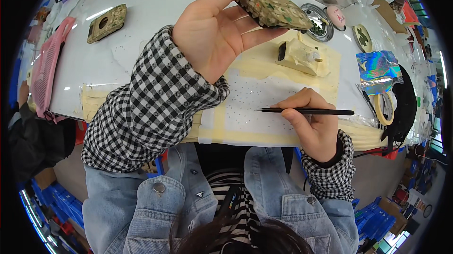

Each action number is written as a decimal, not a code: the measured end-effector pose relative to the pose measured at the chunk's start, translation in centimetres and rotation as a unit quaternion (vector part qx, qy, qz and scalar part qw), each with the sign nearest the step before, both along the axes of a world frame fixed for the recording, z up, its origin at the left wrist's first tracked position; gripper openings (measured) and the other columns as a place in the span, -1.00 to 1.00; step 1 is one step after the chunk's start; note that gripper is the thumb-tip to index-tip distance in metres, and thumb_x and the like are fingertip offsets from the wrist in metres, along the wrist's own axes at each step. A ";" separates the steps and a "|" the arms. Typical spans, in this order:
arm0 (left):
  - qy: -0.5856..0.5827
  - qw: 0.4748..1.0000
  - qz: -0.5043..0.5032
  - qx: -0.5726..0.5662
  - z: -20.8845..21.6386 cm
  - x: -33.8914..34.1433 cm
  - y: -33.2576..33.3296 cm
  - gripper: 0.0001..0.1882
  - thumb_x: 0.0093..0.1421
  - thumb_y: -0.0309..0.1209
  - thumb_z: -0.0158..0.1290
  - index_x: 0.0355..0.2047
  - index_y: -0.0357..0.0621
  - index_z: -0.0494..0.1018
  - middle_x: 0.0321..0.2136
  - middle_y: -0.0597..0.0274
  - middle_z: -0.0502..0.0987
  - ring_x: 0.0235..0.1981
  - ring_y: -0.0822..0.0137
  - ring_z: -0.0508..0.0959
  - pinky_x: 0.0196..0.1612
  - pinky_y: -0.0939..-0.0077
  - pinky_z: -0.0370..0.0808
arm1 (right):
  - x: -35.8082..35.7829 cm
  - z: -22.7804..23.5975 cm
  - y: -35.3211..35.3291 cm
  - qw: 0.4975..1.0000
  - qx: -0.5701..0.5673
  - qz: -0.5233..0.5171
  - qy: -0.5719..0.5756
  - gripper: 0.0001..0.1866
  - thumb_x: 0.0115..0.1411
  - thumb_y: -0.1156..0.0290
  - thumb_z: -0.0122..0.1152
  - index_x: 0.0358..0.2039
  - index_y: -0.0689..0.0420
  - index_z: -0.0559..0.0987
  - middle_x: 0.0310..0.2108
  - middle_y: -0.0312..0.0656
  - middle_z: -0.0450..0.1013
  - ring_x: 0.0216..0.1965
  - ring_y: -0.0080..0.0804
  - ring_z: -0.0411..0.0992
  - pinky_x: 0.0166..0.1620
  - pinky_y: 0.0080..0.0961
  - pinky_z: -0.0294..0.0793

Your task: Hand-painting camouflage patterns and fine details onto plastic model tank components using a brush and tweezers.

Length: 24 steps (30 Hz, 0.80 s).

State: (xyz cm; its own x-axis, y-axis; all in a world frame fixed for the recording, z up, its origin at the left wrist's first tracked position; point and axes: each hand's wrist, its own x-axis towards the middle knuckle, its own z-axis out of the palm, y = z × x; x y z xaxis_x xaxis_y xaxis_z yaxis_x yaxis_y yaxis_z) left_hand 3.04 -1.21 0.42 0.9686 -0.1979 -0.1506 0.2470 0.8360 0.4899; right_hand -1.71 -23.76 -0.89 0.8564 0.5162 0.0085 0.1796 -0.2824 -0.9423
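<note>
My left hand point(212, 29) is raised over the table, thumb and fingers closed around the edges of a camouflage-patterned model vehicle hull point(278, 11) with a round hole in its top. The hull is tilted. Lower and to the right, my right hand point(314, 122) pinches a slim black pointed tool point(321, 111); whether it is tweezers or a fine brush I cannot tell. Its tip points left, just over a white sheet point(245, 96) scattered with tiny dark specks. Beyond the sheet stands a block wrapped in cream tape point(302, 55) with a short peg.
Other camouflage hulls point(107, 23) lie at the far left, near a pink mesh basket point(49, 65). To the right are a metal dish of small green parts point(318, 22), a pink rounded object point(336, 17), a shiny holographic pouch point(380, 70) and a tape roll point(384, 109).
</note>
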 end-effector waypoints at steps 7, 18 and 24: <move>0.028 1.000 -0.009 0.008 0.6 -0.1 0.0 -0.60 0.33 -0.24 -0.18 0.01 -0.33 0.24 -0.06 -0.03 0.42 0.02 0.12 0.45 0.14 0.18 0.39 | 0.0 0.2 0.1 1.000 -0.011 -0.003 0.021 -0.90 0.09 0.52 0.24 -0.41 0.30 0.56 -0.46 -0.17 0.49 -0.41 -0.48 0.43 -0.30 -0.60 0.41; 0.013 1.000 -0.018 0.002 0.4 0.0 0.1 -0.61 0.34 -0.25 -0.21 0.00 -0.34 0.25 -0.07 -0.05 0.44 0.02 0.11 0.46 0.14 0.18 0.39 | 0.1 0.0 0.1 1.000 -0.005 0.000 0.020 -0.89 0.09 0.51 0.25 -0.41 0.30 0.57 -0.46 -0.16 0.48 -0.42 -0.47 0.43 -0.31 -0.60 0.40; 0.010 1.000 -0.019 0.008 0.5 -0.1 0.0 -0.61 0.34 -0.25 -0.21 0.00 -0.35 0.25 -0.07 -0.05 0.44 0.02 0.11 0.46 0.14 0.18 0.39 | 0.0 0.0 0.1 0.999 0.000 -0.009 0.030 -0.88 0.09 0.50 0.25 -0.40 0.30 0.56 -0.46 -0.17 0.48 -0.41 -0.47 0.43 -0.31 -0.61 0.40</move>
State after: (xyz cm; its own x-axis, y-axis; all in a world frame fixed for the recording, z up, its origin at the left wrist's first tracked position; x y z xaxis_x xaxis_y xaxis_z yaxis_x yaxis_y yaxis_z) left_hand 2.98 -1.19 0.89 0.9572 -0.2321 -0.1730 0.2882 0.8184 0.4971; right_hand -1.73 -23.66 -0.90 0.8650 0.4999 -0.0440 0.1169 -0.2859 -0.9511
